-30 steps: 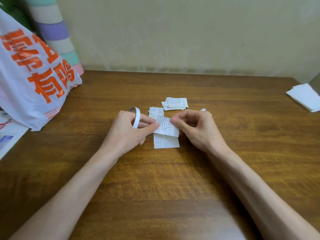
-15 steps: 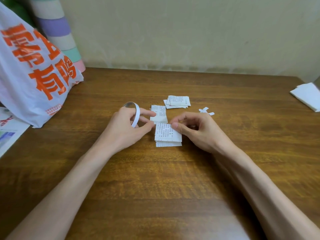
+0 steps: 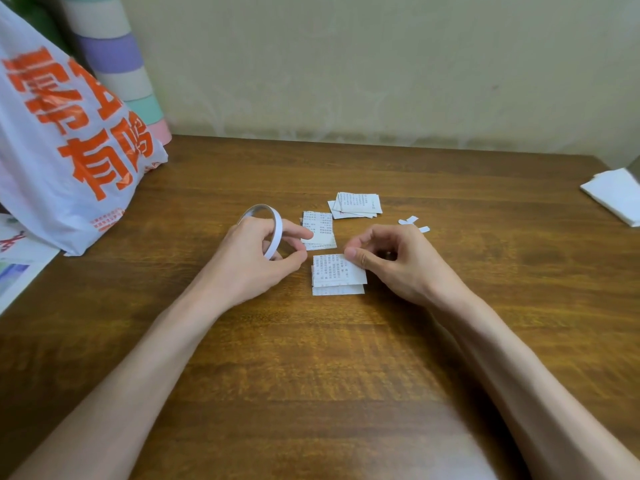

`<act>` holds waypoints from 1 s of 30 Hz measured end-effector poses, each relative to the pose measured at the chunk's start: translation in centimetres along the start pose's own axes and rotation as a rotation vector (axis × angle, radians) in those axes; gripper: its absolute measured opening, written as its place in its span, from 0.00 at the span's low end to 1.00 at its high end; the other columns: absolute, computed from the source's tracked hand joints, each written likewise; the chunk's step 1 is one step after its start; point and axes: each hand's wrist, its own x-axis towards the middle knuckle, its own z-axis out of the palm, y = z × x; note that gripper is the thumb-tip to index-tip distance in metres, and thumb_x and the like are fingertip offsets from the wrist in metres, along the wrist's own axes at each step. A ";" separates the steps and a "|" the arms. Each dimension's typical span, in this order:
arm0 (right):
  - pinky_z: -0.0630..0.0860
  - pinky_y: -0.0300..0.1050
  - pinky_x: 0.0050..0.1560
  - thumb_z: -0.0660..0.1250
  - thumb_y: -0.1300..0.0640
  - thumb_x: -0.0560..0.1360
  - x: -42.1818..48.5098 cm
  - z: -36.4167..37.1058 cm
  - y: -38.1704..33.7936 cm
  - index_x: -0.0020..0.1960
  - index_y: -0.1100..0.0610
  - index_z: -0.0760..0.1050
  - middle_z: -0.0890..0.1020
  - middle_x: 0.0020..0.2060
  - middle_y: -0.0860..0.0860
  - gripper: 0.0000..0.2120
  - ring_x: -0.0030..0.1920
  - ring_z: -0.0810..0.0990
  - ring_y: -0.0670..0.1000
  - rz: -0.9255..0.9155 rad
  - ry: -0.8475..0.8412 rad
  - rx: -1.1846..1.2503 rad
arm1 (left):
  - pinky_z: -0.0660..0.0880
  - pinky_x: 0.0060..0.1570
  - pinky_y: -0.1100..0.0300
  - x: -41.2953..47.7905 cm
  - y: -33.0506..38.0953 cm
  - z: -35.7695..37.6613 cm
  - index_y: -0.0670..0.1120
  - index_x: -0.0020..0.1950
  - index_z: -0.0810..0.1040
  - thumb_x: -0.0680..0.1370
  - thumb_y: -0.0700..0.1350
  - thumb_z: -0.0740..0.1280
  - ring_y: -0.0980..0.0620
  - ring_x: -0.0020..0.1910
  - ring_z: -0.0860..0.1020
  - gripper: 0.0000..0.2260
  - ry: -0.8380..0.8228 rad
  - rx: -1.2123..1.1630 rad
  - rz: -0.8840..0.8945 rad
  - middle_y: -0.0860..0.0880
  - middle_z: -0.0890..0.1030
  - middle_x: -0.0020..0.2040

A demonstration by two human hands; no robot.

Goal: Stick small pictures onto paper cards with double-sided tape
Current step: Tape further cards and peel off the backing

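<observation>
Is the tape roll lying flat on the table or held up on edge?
Held on edge: the left hand grips the tape roll, its band standing roughly upright.

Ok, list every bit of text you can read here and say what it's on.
"有鸣": big orange characters, lower row on the bag.
Upper row on the bag: creased and partly cut off, possibly "零食".
Small orange print low on the bag: too small to read.
Two slips and the stack: printed columns, too small to read.
Printed sheet at the left edge: blurred, unreadable.
</observation>
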 end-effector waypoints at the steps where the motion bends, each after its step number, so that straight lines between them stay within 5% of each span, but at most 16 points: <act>1: 0.73 0.39 0.43 0.73 0.48 0.79 -0.1 0.0 0.0 0.44 0.45 0.83 0.87 0.39 0.48 0.05 0.36 0.77 0.41 0.003 0.024 0.004 | 0.78 0.40 0.68 0.0 0.0 0.0 0.58 0.60 0.85 0.78 0.47 0.76 0.52 0.37 0.83 0.12 -0.002 0.004 0.002 0.60 0.85 0.47; 7: 0.77 0.49 0.45 0.74 0.48 0.79 -0.4 0.2 0.1 0.45 0.47 0.84 0.87 0.40 0.52 0.05 0.38 0.79 0.50 0.007 0.027 -0.010 | 0.79 0.41 0.64 0.0 0.1 0.0 0.57 0.60 0.85 0.78 0.47 0.75 0.52 0.36 0.83 0.11 0.010 0.014 0.006 0.60 0.85 0.49; 18: 0.69 0.32 0.37 0.74 0.51 0.79 -0.2 0.4 0.4 0.45 0.49 0.84 0.83 0.35 0.48 0.05 0.31 0.72 0.40 -0.027 -0.008 -0.070 | 0.80 0.42 0.64 -0.1 0.3 0.4 0.56 0.59 0.85 0.77 0.47 0.76 0.53 0.35 0.82 0.11 0.001 0.017 0.006 0.60 0.84 0.48; 30: 0.69 0.31 0.37 0.74 0.52 0.79 -0.1 0.7 0.3 0.44 0.47 0.83 0.79 0.31 0.38 0.05 0.32 0.74 0.40 -0.056 0.000 -0.137 | 0.84 0.47 0.58 -0.2 0.6 0.1 0.56 0.56 0.85 0.74 0.45 0.80 0.54 0.37 0.85 0.13 -0.087 0.004 -0.047 0.59 0.86 0.45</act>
